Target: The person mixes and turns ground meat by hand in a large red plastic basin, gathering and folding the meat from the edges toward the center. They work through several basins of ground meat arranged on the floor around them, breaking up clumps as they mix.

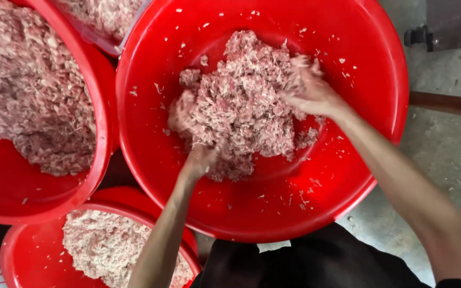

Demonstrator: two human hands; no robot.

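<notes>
mince heaped in the middle of the big red basin, pale pink, shredded and clumpy, with scraps stuck up the walls. looks soft, wet and sticky; probably heavy as a whole mass yet yielding, apt to tear into lumps rather than lift in one piece. best taken in scoops from the edges of the heap or from underneath, fingers spread, not pinched from the top; likely greasy and slippery, clinging to skin.

left hand pushed into the near edge of the heap, fingers buried in it; how far curled cannot be told, blurred and half hidden. right hand laid on the far right side of the heap, fingers spread fairly wide and pressing in, coated with bits, blurred; no firm hold on a lump seen.

to the left, a second basin piled with the same stuff, touching the first rim to rim. lower left, a third basin part filled. at top, a corner of a tub with more. grey floor on the right.
</notes>
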